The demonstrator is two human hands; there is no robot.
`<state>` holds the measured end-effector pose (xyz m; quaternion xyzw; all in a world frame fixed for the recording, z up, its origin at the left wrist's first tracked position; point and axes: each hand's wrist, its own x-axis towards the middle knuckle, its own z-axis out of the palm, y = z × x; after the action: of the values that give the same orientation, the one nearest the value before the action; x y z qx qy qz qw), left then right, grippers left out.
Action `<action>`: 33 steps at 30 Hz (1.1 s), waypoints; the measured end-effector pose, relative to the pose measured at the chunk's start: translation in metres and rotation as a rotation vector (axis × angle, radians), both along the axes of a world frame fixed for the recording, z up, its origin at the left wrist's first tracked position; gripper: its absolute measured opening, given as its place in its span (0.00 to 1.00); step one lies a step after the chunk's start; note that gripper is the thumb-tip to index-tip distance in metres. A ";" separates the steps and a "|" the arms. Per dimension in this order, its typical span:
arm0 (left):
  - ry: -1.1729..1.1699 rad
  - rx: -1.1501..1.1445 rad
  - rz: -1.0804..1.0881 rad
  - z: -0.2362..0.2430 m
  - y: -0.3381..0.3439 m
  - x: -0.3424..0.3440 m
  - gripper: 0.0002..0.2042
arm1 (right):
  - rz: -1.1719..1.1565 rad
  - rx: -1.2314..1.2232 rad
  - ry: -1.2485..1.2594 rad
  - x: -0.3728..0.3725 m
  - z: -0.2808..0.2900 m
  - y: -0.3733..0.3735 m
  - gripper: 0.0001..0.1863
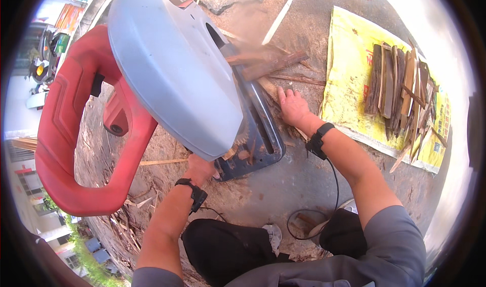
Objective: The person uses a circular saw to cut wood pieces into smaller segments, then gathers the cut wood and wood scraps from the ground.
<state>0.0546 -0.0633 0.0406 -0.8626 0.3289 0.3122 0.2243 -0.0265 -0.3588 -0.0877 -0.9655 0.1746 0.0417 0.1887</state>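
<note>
A cut-off saw with a grey blade guard (172,69) and a red loop handle (55,135) fills the left and middle. Part of its toothed blade (244,133) shows below the guard, above a dark metal base (268,158). My left hand (201,169) is at the base's near left corner, close to the blade; the guard hides most of its fingers. A thin pale wood strip (162,162) runs up to that hand. My right hand (293,108) lies open, fingers stretched, on a wood strip along the base's right side. Brown wood pieces (273,66) lie across the base's far end.
On the right, a yellow sack (349,49) lies flat under a pile of split wood sticks (400,84). Wood scraps and sawdust litter the ground. A black cable (336,185) loops near my feet. A long pale splinter (278,19) lies beyond the saw.
</note>
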 end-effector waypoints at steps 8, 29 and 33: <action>0.001 -0.011 0.001 -0.011 -0.014 0.000 0.41 | -0.028 0.099 0.186 -0.025 0.034 -0.013 0.31; -0.029 0.076 -0.013 -0.026 0.002 0.006 0.40 | -0.215 -0.210 -0.270 -0.103 0.098 -0.203 0.39; 0.009 0.169 0.004 -0.065 0.034 0.005 0.38 | 0.052 0.019 -0.245 0.005 0.011 -0.157 0.58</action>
<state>0.0598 -0.0290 -0.0247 -0.8398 0.3007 0.3432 0.2942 -0.0213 -0.5162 -0.0764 -0.9657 0.1245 -0.0702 0.2166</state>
